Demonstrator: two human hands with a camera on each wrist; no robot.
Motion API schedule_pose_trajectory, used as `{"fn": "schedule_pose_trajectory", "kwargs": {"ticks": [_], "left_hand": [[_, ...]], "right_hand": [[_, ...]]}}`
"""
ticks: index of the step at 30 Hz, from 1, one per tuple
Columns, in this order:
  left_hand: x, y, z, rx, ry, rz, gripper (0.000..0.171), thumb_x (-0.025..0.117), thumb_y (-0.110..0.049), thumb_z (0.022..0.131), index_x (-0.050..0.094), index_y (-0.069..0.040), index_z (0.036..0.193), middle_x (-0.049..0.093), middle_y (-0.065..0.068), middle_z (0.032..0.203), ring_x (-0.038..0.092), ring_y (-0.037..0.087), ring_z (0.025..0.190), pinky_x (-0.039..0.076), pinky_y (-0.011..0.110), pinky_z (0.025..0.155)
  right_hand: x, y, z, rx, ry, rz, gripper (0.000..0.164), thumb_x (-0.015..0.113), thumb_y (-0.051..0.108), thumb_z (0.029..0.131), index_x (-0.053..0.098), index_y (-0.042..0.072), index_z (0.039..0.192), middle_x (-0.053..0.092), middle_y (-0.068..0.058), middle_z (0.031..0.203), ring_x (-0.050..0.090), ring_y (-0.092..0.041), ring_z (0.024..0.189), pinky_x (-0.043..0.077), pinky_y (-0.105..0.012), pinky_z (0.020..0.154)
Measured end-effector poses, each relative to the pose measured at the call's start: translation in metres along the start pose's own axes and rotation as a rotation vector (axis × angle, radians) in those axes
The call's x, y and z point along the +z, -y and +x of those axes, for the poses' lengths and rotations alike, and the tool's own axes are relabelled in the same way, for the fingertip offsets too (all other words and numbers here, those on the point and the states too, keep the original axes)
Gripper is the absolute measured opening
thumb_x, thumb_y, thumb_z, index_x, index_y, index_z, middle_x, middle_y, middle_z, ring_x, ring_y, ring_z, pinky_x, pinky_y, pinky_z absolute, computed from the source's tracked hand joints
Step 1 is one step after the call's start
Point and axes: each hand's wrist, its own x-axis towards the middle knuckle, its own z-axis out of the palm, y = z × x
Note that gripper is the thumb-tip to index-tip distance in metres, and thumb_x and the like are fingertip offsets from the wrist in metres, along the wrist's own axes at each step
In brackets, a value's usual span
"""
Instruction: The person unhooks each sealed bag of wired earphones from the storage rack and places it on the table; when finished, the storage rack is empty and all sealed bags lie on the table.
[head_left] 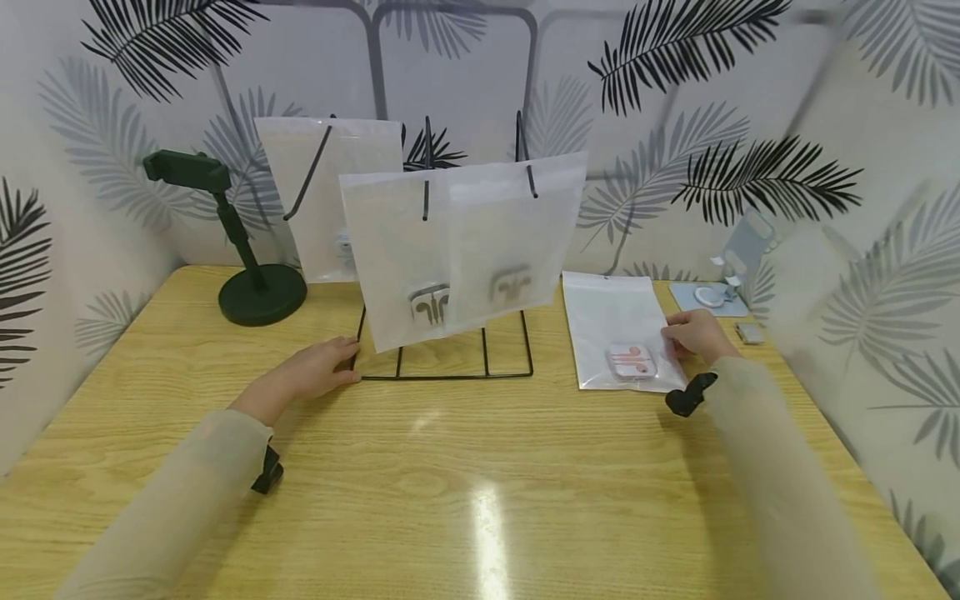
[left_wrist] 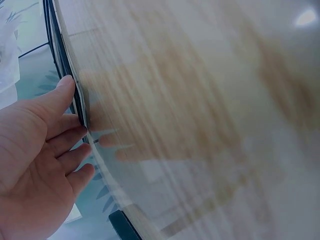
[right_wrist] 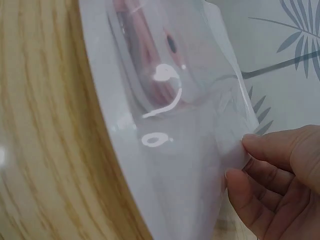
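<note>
Wide wooden tabletop (head_left: 405, 492) foreground, left hand (head_left: 313, 369) pinching rack (head_left: 446, 377) edge, right hand (head_left: 699, 335) pinching bag (head_left: 611, 312) edge

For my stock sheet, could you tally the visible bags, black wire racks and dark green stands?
Hanging bags: 3
Bag pinched by the right hand: 1
Black wire rack: 1
Dark green stand: 1
Total: 6

Back left, a dark-green phone stand (head_left: 238, 237) is standing on the desk (head_left: 420, 467); back right, a pale-blue stand (head_left: 742, 253) is sitting near palm-leaf wallpaper (head_left: 660, 54).
</note>
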Motion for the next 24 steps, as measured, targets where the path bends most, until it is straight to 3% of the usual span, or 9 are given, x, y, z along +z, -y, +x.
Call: {"fn": "schedule_pose_trajectory", "kwargs": {"ticks": [12, 20, 24], "left_hand": [[0.001, 0.001, 0.001, -0.009, 0.000, 0.005, 0.059, 0.056, -0.020, 0.093, 0.033, 0.012, 0.137, 0.029, 0.031, 0.140, 0.026, 0.045, 0.128, 0.024, 0.054, 0.103], [0.001, -0.001, 0.000, -0.007, -0.005, 0.000, 0.059, 0.056, -0.020, 0.093, 0.032, 0.012, 0.137, 0.028, 0.031, 0.141, 0.025, 0.044, 0.129, 0.024, 0.053, 0.103], [0.001, 0.000, 0.001, -0.003, -0.005, 0.006, 0.059, 0.056, -0.021, 0.094, 0.032, 0.012, 0.137, 0.028, 0.031, 0.140, 0.025, 0.044, 0.129, 0.024, 0.053, 0.103]], "right_hand": [[-0.001, -0.004, 0.003, 0.034, -0.019, -0.016, 0.042, 0.054, 0.010, 0.091, 0.047, -0.012, 0.125, 0.057, -0.008, 0.077, 0.055, -0.011, 0.058, 0.052, -0.025, 0.056], [-0.006, -0.002, -0.015, -0.026, -0.012, 0.034, 0.044, 0.054, 0.013, 0.092, 0.045, -0.014, 0.126, 0.062, -0.012, 0.089, 0.058, -0.011, 0.070, 0.054, -0.026, 0.065], [-0.012, 0.000, -0.024, -0.072, -0.015, 0.074, 0.047, 0.052, 0.015, 0.094, 0.042, -0.014, 0.129, 0.059, -0.021, 0.104, 0.059, -0.013, 0.078, 0.053, -0.029, 0.071]]}}
